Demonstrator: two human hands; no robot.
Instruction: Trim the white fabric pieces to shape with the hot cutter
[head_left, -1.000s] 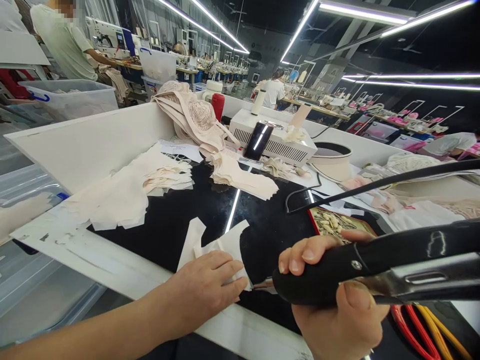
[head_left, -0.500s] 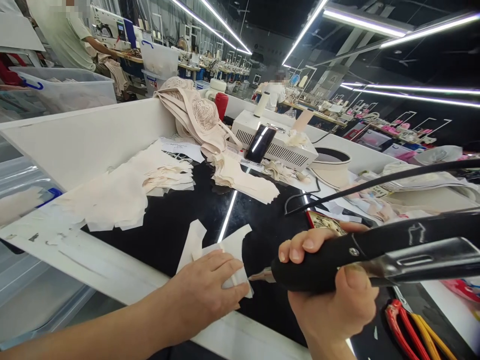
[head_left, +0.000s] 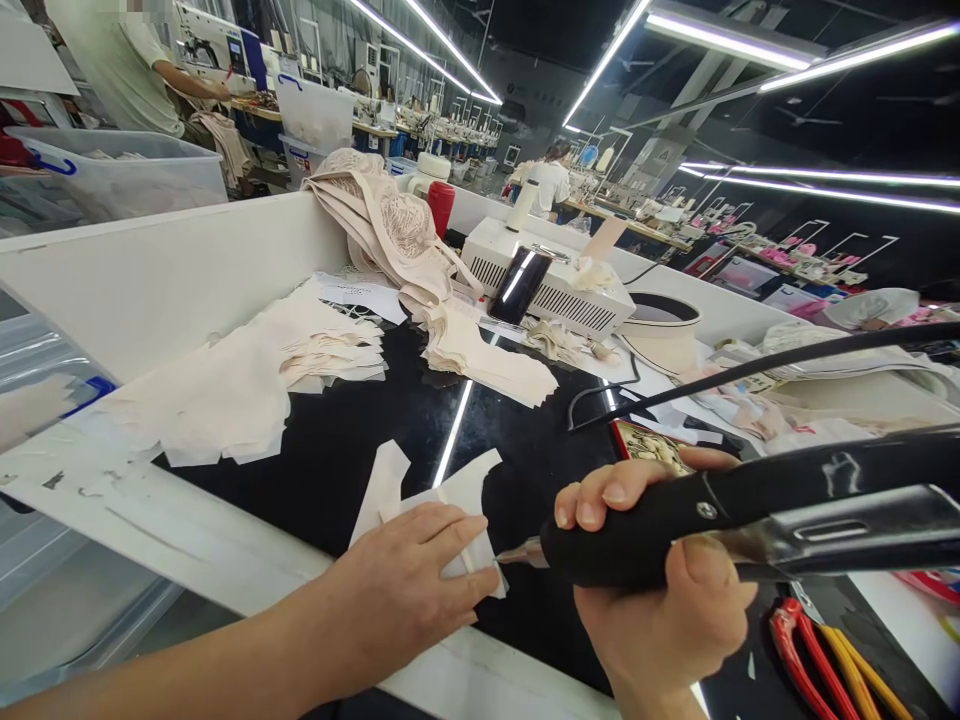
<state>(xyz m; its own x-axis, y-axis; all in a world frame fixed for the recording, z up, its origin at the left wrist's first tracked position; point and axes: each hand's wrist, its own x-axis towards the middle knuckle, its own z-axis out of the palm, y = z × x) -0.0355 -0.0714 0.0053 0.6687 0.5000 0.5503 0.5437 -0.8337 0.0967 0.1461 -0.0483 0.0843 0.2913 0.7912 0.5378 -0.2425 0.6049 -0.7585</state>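
My left hand [head_left: 409,590] lies over a small off-white fabric piece [head_left: 469,480], pressing it against the glossy black tabletop [head_left: 337,430] with its fingers stretched out. Part of the fabric is hidden under the palm. My right hand [head_left: 660,590] is wrapped around a black corded hand tool [head_left: 622,530] with a metal lever on its side. The tool's pointed metal tip [head_left: 525,553] is at the fabric's right edge, close to my left fingertips; whether it touches the cloth I cannot tell.
Stacked cream fabric pieces [head_left: 225,385] spread at left, with another stack [head_left: 487,355] farther back. Lace-trimmed beige garments [head_left: 382,215] lean near a white vented box [head_left: 547,275] and a phone [head_left: 519,285]. Red-handled pliers [head_left: 806,655] lie at lower right. A black cable [head_left: 750,368] crosses the right side.
The view has shifted very slightly. Both hands, the fabric piece and the tool keep almost the same places.
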